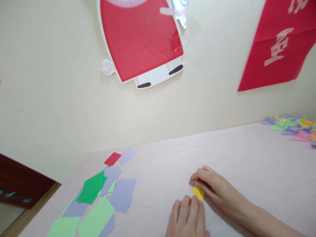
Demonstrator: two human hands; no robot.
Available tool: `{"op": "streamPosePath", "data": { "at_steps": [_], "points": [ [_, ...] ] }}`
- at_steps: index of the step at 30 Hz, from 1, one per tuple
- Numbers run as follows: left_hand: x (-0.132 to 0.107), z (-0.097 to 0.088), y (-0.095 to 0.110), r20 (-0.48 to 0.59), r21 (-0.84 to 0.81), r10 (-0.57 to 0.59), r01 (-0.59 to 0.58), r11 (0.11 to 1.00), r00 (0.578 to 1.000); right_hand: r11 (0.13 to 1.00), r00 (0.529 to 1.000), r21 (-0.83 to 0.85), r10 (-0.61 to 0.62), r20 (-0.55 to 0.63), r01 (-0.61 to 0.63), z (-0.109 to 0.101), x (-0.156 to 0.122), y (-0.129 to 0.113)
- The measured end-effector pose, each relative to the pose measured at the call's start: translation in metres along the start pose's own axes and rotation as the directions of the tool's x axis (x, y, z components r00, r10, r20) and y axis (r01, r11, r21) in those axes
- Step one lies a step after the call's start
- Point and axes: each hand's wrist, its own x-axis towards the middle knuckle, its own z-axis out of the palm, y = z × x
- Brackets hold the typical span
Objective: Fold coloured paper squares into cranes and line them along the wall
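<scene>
A small folded piece of yellow paper [198, 193] rests on the table near the front, between my two hands. My left hand [188, 217] comes up from the bottom edge, with its fingers close together and the tips on the lower side of the paper. From the right reaches my right hand [214, 186], its fingers bent and its thumb side against the paper's upper right edge. Parts of the paper are hidden under the fingers of both hands.
On the left of the pale table [158, 171] lie loose sheets: green paper [92, 188], light green paper [96, 215], purple paper [122, 195] and red paper [112, 159]. Several folded coloured paper pieces [291, 126] are grouped at the far right. A wall stands behind.
</scene>
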Motion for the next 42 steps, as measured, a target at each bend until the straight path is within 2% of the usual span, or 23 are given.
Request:
{"op": "streamPosePath", "data": {
  "at_steps": [5, 12, 16, 19, 22, 26, 29, 33, 37, 42],
  "points": [
    [0.006, 0.002, 0.002, -0.009, -0.036, -0.047, 0.046, 0.998, 0.999, 0.997, 0.997, 0.021, 0.070, -0.039, -0.069, 0.001, 0.004, 0.001],
    [0.028, -0.015, -0.007, -0.104, -0.095, -0.030, 0.020, 0.995, 0.994, 0.990, 0.989, 0.051, 0.134, -0.057, -0.131, 0.002, 0.010, 0.009],
    [0.031, -0.016, -0.006, -0.156, -0.093, -0.076, 0.062, 0.994, 0.985, 0.991, 0.990, -0.017, 0.130, -0.060, -0.131, 0.004, 0.014, 0.010],
    [0.029, -0.013, -0.005, -0.203, -0.054, -0.044, 0.034, 0.998, 0.978, 0.989, 0.990, -0.063, 0.129, -0.051, -0.133, 0.005, 0.015, 0.008],
    [0.027, -0.008, -0.004, -0.220, -0.038, -0.023, 0.015, 0.999, 0.975, 0.989, 0.994, -0.105, 0.096, -0.056, -0.102, 0.005, 0.016, 0.006],
    [0.023, -0.001, -0.002, -0.239, -0.062, -0.074, 0.061, 0.996, 0.968, 0.988, 0.999, -0.151, 0.033, -0.037, -0.038, -0.001, 0.013, 0.004],
    [0.019, 0.000, -0.004, -0.203, -0.066, -0.059, 0.047, 0.997, 0.977, 0.971, 0.999, -0.240, -0.021, -0.041, 0.011, -0.005, 0.007, 0.005],
    [0.019, -0.008, -0.011, -0.103, -0.025, 0.036, -0.039, 0.999, 0.994, 0.904, 0.988, -0.426, -0.040, -0.151, -0.029, 0.000, -0.004, 0.012],
    [0.022, -0.013, -0.011, -0.113, -0.019, 0.057, -0.060, 0.998, 0.992, 0.846, 0.982, -0.531, -0.055, -0.179, -0.050, 0.009, -0.007, 0.019],
    [0.021, -0.008, -0.005, -0.109, 0.008, 0.038, -0.038, 0.999, 0.993, 0.821, 0.981, -0.568, -0.053, -0.189, -0.065, 0.009, -0.001, 0.025]
  ]
}}
